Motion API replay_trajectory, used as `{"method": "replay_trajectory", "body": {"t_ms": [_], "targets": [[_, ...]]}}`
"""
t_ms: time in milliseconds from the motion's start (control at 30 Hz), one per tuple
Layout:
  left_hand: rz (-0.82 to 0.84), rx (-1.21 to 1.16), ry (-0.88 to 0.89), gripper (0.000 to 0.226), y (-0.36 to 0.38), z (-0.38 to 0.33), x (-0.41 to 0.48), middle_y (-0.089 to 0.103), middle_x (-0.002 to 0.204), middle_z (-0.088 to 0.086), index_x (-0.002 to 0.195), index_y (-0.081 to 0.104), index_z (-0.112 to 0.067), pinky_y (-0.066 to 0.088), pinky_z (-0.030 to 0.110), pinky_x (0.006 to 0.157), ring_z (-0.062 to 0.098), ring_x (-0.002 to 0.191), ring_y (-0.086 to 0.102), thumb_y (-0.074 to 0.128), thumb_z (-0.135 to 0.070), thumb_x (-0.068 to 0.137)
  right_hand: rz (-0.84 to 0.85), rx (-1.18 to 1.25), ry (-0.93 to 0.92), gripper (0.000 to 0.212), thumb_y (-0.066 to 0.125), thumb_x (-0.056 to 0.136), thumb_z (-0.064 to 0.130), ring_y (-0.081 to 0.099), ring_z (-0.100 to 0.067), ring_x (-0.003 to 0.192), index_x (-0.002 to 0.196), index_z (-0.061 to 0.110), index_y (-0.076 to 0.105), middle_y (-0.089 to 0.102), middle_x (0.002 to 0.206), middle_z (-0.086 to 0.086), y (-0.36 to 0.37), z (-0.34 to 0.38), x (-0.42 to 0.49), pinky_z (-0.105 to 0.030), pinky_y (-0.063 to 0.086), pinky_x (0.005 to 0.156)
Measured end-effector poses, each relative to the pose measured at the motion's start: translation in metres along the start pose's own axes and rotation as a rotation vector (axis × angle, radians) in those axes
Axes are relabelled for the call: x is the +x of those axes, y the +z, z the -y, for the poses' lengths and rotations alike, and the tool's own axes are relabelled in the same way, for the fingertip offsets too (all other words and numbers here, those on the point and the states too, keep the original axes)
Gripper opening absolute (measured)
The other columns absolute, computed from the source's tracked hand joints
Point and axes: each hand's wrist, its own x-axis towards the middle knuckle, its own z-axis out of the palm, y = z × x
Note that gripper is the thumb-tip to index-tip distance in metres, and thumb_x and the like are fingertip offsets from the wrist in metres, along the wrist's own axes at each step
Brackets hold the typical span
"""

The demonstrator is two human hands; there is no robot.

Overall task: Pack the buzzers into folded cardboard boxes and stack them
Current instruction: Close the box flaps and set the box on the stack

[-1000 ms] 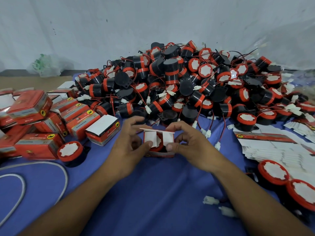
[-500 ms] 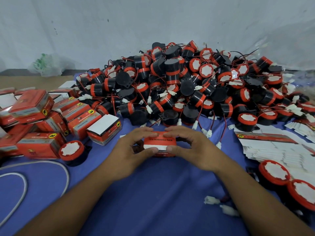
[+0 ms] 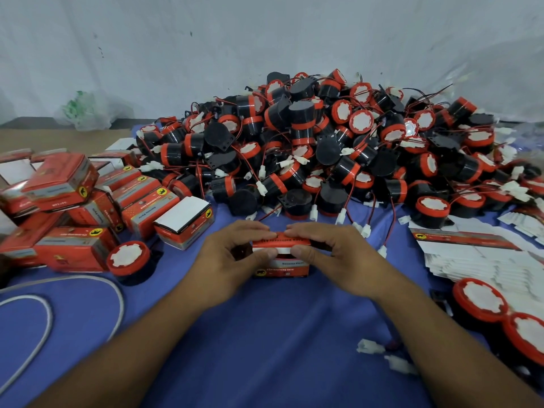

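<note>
A small red cardboard box (image 3: 282, 267) sits on the blue cloth in front of me. My left hand (image 3: 226, 260) and my right hand (image 3: 335, 257) grip it from either side, fingers over its red lid flap and thumbs pinching the flap's white front edge. The buzzer inside is hidden. Behind it rises a large heap of black and red buzzers (image 3: 323, 142) with red wires and white plugs. Packed red boxes (image 3: 85, 213) are piled at the left.
Flat white unfolded boxes (image 3: 482, 260) lie at the right. Loose buzzers stand at the left (image 3: 128, 260) and at the right (image 3: 479, 298). A white cable (image 3: 47, 319) loops at the lower left. White plugs (image 3: 371, 347) lie by my right forearm.
The box's white side flaps were open with the buzzer showing; the red lid has since come down over them, and both hands now press it lower.
</note>
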Motion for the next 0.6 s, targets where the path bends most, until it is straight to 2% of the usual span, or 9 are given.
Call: {"method": "replay_trajectory", "body": {"t_ms": [100, 267, 333, 433, 500, 600], "targets": [[0.047, 0.082, 0.084, 0.037, -0.001, 0.000, -0.002, 0.062, 0.130, -0.009, 0.122, 0.071, -0.019, 0.053, 0.023, 0.090, 0.004, 0.117, 0.059, 0.064, -0.033, 0.088, 0.054, -0.018, 0.042, 0.037, 0.059, 0.098, 0.028, 0.046, -0.001, 0.134, 0.133, 0.019, 0.063, 0.056, 0.142, 0.008, 0.001, 0.001, -0.001, -0.027, 0.045, 0.108], [0.146, 0.262, 0.221, 0.039, -0.004, 0.000, -0.004, 0.052, 0.146, -0.003, 0.132, 0.064, -0.014, 0.049, 0.033, 0.103, 0.007, 0.131, 0.051, 0.057, -0.031, 0.097, 0.132, -0.003, 0.043, 0.038, 0.056, 0.100, 0.022, 0.035, -0.001, 0.143, 0.138, 0.021, 0.059, 0.042, 0.154, 0.006, 0.000, 0.005, -0.004, -0.029, 0.040, 0.113], [0.168, 0.348, 0.277, 0.040, -0.007, 0.000, -0.004, 0.050, 0.148, -0.003, 0.133, 0.062, -0.016, 0.050, 0.036, 0.100, 0.014, 0.125, 0.055, 0.054, -0.034, 0.099, 0.124, -0.037, 0.027, 0.038, 0.055, 0.101, 0.022, 0.033, 0.000, 0.143, 0.139, 0.020, 0.057, 0.039, 0.157, 0.007, 0.000, 0.005, -0.004, -0.027, 0.039, 0.113], [0.178, 0.537, 0.395, 0.040, -0.010, -0.001, -0.002, 0.051, 0.147, -0.001, 0.132, 0.064, -0.019, 0.049, 0.041, 0.088, 0.023, 0.102, 0.055, 0.052, -0.040, 0.101, 0.141, -0.167, 0.000, 0.044, 0.051, 0.101, 0.033, 0.029, -0.002, 0.145, 0.144, 0.025, 0.052, 0.026, 0.162, 0.011, -0.002, 0.004, -0.004, -0.027, 0.037, 0.115], [0.177, 0.614, 0.448, 0.044, -0.012, -0.001, -0.002, 0.051, 0.147, 0.002, 0.131, 0.065, -0.017, 0.048, 0.044, 0.088, 0.025, 0.104, 0.050, 0.052, -0.044, 0.099, 0.197, -0.293, -0.019, 0.051, 0.048, 0.100, 0.041, 0.025, -0.007, 0.149, 0.150, 0.029, 0.043, 0.015, 0.165, 0.013, -0.002, 0.002, -0.006, -0.030, 0.033, 0.117], [0.160, 0.663, 0.498, 0.045, -0.010, -0.002, -0.002, 0.052, 0.146, 0.005, 0.128, 0.067, -0.011, 0.050, 0.046, 0.083, 0.030, 0.102, 0.051, 0.053, -0.041, 0.097, 0.239, -0.435, -0.048, 0.063, 0.056, 0.101, 0.035, 0.021, -0.011, 0.150, 0.154, 0.037, 0.023, 0.004, 0.165, 0.015, 0.001, -0.002, -0.009, -0.032, 0.029, 0.119]]}}
